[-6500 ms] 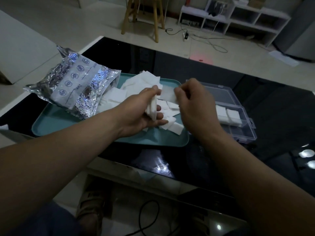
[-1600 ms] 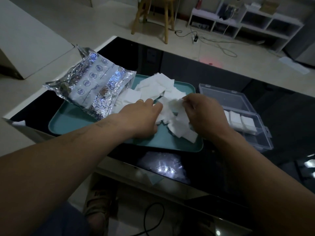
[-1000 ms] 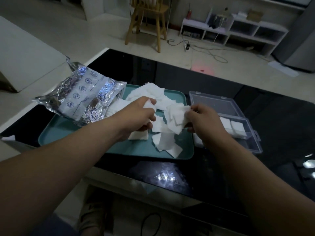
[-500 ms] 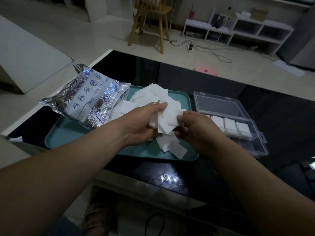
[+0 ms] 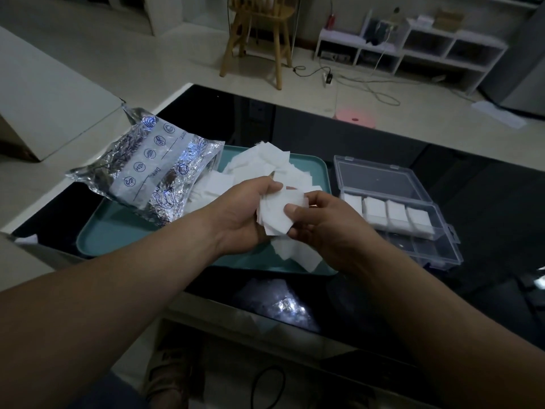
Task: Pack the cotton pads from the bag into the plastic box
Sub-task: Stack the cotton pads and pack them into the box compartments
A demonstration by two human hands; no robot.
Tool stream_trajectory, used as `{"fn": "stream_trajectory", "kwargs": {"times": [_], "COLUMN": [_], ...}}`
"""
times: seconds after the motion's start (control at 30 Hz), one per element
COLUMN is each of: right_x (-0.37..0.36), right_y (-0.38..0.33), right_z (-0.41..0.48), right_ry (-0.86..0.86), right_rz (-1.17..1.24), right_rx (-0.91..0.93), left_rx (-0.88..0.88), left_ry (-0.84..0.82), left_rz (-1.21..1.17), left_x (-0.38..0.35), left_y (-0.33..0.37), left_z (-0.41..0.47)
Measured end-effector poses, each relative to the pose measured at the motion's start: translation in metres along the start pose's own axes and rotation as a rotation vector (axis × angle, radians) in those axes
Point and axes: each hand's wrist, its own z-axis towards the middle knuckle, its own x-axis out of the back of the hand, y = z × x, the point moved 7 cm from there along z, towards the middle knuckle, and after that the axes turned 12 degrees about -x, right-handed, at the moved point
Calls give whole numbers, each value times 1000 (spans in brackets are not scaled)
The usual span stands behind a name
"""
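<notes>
Grip: white square cotton pads (image 5: 278,214) are pinched by the left hand (image 5: 239,214) and right hand (image 5: 321,228), fingers curled, over the teal tray's (image 5: 118,237) right edge.
Direction: the clear plastic box (image 5: 413,249) lies rightward, nearer the right hand.

the bag (image 5: 153,175) at the left edge of the table (image 5: 486,202) was crinkled silver foil, mirror-glossy and creased all over, with a smoother, matt pale panel printed in blue. the cotton pads (image 5: 277,214) looked soft, matt white and slightly fibrous at their edges. the tray (image 5: 118,234) was smooth teal plastic with a dull satin finish. the plastic box (image 5: 380,178) toward the right edge was clear, hard and glossy, its walls see-through. the table top was black and glass-slick, throwing back a bright glare near its front edge. beyond, a stool (image 5: 259,33) was bare pale wood.
</notes>
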Motion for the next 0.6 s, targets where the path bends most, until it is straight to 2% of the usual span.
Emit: {"fn": "stream_trajectory", "kwargs": {"times": [0.2,0.6], "right_x": [1,3], "right_y": [3,-10], "right_z": [4,0], "right_ry": [2,-54], "right_rz": [55,222], "right_rx": [9,89], "left_rx": [-40,-102], "left_ry": [49,127], "left_rz": [-88,-73], "left_x": [1,15], "left_y": [4,10], "left_z": [1,11]}}
